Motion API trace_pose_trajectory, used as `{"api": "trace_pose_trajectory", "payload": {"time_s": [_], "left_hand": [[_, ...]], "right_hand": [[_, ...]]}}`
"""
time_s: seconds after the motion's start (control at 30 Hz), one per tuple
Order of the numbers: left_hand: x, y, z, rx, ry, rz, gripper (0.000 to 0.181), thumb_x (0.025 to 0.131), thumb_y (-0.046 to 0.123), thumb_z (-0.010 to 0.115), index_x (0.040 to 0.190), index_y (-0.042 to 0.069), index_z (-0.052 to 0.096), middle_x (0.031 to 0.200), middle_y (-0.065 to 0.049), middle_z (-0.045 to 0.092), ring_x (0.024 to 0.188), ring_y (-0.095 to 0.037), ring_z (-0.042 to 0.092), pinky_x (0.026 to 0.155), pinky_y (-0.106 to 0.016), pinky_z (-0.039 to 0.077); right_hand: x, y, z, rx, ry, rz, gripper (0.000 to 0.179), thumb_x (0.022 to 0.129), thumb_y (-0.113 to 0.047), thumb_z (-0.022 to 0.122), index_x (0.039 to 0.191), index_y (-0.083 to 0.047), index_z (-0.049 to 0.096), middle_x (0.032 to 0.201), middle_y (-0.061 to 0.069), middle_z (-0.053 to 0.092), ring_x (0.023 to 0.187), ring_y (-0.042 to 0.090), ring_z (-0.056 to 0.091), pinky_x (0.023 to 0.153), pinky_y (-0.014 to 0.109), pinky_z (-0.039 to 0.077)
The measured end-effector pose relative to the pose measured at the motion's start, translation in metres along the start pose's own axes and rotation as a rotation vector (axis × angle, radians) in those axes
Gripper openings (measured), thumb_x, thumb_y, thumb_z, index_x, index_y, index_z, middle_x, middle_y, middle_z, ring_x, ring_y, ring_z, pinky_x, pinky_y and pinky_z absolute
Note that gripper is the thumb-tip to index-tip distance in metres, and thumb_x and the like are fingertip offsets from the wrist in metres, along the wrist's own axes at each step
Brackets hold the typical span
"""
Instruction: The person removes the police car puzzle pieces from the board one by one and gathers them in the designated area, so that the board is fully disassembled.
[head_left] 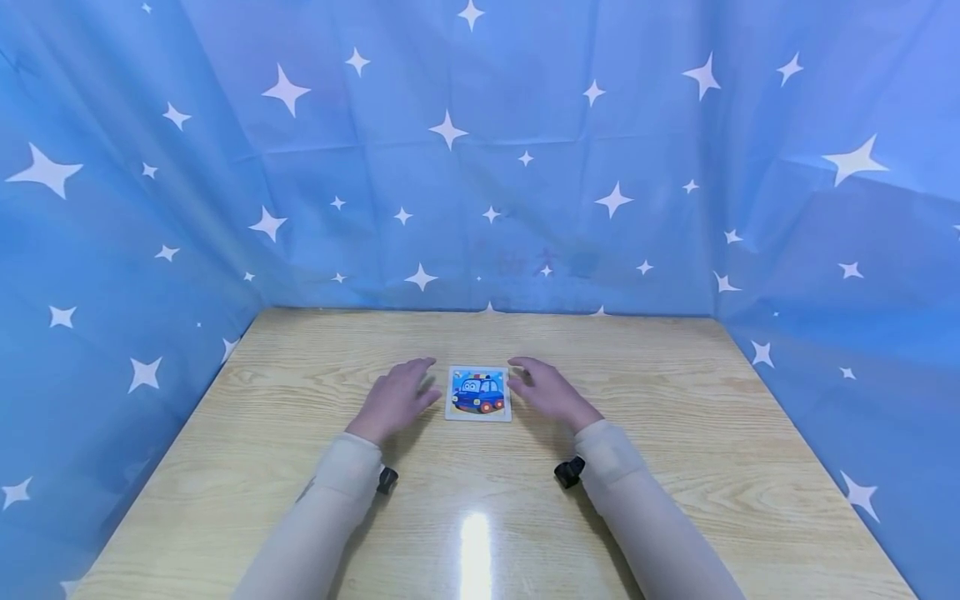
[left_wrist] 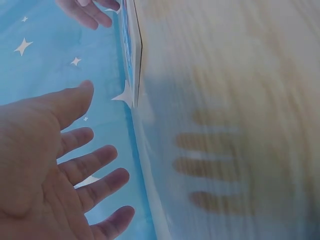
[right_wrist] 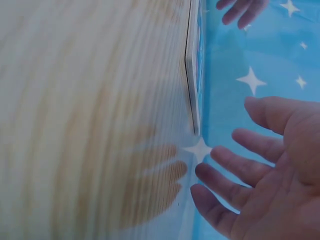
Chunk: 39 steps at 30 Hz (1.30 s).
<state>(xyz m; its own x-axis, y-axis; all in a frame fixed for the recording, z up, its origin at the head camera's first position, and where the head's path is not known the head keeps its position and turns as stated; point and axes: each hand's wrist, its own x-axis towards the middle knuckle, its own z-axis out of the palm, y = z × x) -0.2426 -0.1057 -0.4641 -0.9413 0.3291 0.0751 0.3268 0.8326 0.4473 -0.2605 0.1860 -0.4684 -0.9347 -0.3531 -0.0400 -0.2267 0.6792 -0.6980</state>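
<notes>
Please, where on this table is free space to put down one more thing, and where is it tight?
The wooden table is bare right of the right hand, left of the left hand, and behind the car puzzle board toward the blue star curtain. It is tight only at the centre, where both hands flank the board.

Both hands, left hand and right hand, flank the puzzle board.

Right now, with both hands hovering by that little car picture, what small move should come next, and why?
Probably both hands close in to touch the puzzle's side edges. The puzzle lies flat on the table, the left hand and right hand flank it, open, with fingers spread. Neither appears to touch it yet.
</notes>
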Motion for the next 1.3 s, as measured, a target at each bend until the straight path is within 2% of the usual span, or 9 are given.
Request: {"api": "trace_pose_trajectory", "payload": {"time_s": [0.33, 0.7, 1.0, 1.3], "left_hand": [[0.005, 0.007, 0.006, 0.007, -0.017, 0.037, 0.064, 0.099, 0.035, 0.068, 0.153, 0.009, 0.045, 0.155, -0.016, 0.046, 0.143, -0.038, 0.04, 0.111, -0.063, 0.032], [0.006, 0.014, 0.012, 0.034, -0.069, 0.021, 0.065, 0.099, 0.039, 0.067, 0.153, 0.011, 0.046, 0.155, -0.012, 0.046, 0.142, -0.036, 0.041, 0.11, -0.064, 0.034], [0.011, 0.015, 0.018, 0.116, -0.115, -0.001, 0.071, 0.098, 0.044, 0.067, 0.156, 0.014, 0.04, 0.156, -0.012, 0.045, 0.142, -0.036, 0.042, 0.108, -0.062, 0.037], [0.014, 0.019, 0.012, 0.235, -0.208, -0.004, 0.071, 0.099, 0.049, 0.063, 0.157, 0.015, 0.041, 0.157, -0.013, 0.042, 0.144, -0.037, 0.036, 0.106, -0.062, 0.038]], "right_hand": [[0.008, -0.004, 0.008, -0.023, -0.002, 0.019, 0.049, 0.105, -0.022, 0.058, 0.15, -0.004, 0.048, 0.151, 0.017, 0.049, 0.138, 0.036, 0.047, 0.11, 0.051, 0.04], [0.015, -0.011, 0.012, -0.2, -0.008, -0.006, 0.045, 0.104, -0.021, 0.062, 0.144, -0.002, 0.055, 0.145, 0.018, 0.054, 0.135, 0.037, 0.049, 0.109, 0.051, 0.041], [0.016, -0.013, 0.014, -0.289, -0.017, 0.013, 0.044, 0.103, -0.024, 0.063, 0.142, -0.004, 0.058, 0.147, 0.017, 0.053, 0.14, 0.038, 0.042, 0.114, 0.052, 0.035], [0.019, -0.019, 0.017, -0.341, 0.009, 0.049, 0.042, 0.101, -0.026, 0.066, 0.137, -0.006, 0.062, 0.142, 0.015, 0.055, 0.134, 0.038, 0.047, 0.107, 0.051, 0.042]]}}
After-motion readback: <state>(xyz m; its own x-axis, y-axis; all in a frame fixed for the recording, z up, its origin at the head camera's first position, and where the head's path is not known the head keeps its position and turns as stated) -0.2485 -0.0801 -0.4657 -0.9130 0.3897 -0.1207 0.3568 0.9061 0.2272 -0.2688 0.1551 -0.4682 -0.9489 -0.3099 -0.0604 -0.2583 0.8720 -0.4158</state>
